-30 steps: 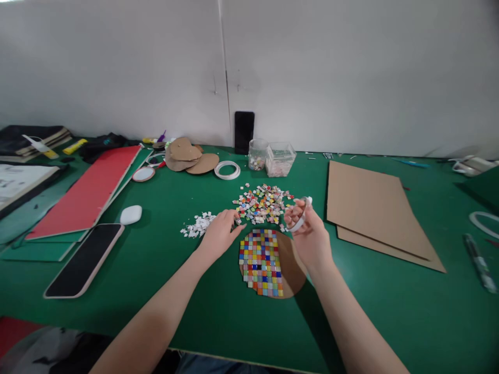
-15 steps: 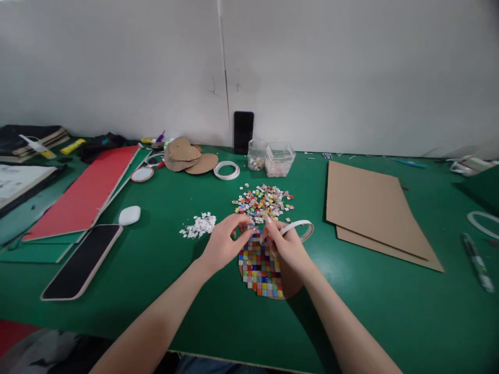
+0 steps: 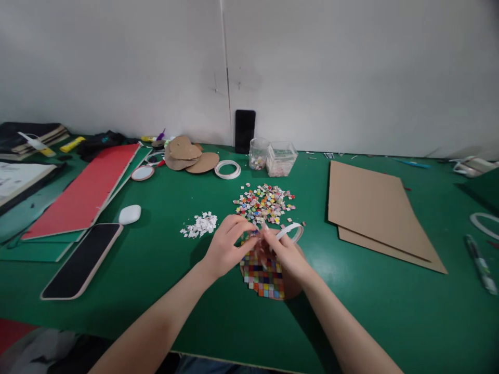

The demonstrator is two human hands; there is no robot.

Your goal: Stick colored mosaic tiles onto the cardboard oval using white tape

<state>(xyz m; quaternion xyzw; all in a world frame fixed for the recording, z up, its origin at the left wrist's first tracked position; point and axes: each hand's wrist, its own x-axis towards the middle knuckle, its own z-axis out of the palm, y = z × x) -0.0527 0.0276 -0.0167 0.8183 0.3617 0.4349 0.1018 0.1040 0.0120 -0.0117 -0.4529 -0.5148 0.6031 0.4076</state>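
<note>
Over a round cardboard piece (image 3: 290,287) partly covered with colourful square tiles (image 3: 265,278), my two hands meet at the fingertips. My left hand (image 3: 230,246) pinches something small and dark blue, seemingly a tile (image 3: 256,231). Around my right hand (image 3: 286,253) hangs a roll of white tape (image 3: 299,232), and its thumb and finger are pressed together beside the tile. Loose tiles (image 3: 265,201) are heaped just beyond the hands. Left of my left hand is a small pile of white paper scraps (image 3: 200,225).
Cardboard sheets (image 3: 374,208) lie at right, a marker (image 3: 481,265) beyond them. A phone (image 3: 81,262), white case (image 3: 130,214) and red board (image 3: 83,195) are at left. Clear containers (image 3: 281,158), tape rolls (image 3: 227,169) and cardboard discs (image 3: 205,162) stand or lie along the back.
My right hand has moved slightly left, closer to my left fingertips, and the tape roll has swung left with it. The view has shifted slightly.
</note>
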